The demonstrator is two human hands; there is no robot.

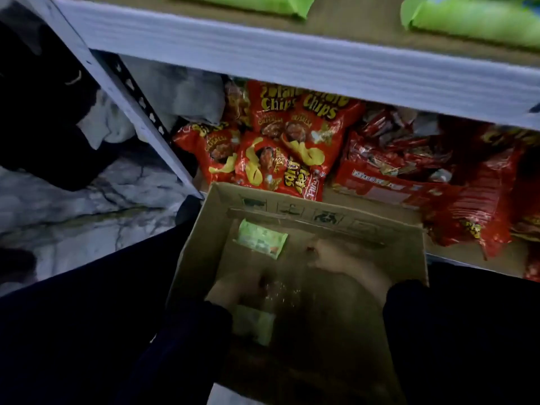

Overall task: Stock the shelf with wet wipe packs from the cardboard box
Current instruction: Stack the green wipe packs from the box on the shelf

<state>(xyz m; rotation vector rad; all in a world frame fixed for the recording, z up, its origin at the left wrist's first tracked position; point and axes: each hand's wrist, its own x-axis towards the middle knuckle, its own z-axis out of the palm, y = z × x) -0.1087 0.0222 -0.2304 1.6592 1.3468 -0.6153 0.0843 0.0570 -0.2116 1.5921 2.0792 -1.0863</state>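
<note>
Both hands are down inside the cardboard box (195,252), and motion blur smears them. The left fingers (263,283) point toward 2 o'clock. The right fingers (317,254) point toward 9 o'clock. For either set I cannot tell whether they are loose, curled or gripping anything. The left hand (233,289) sits at about 8 o'clock on the box floor and the right hand (347,263) at about 3 o'clock. Both run back into dark sleeves (409,311) toward 6 o'clock.

The near pack (252,323), pale green, lies just at 6 o'clock of the left hand and against that sleeve. Part of it is hidden, so its long axis and whether the hand touches it are unclear. The far pack (261,239) lies flat at 11 o'clock in the box, apart from both hands. Its long axis runs roughly 9 to 3 o'clock, with the right end dipping toward 4.

Beyond the box at 12 o'clock, red chip bags (280,147) are heaped on the lower shelf (455,254). Above them on the upper shelf (292,59) lie two bright green shelf packs (473,21). They are cut by the top edge, and their long axes run about 9 to 3 o'clock. A marbled floor (87,206) shows at 9 o'clock.
</note>
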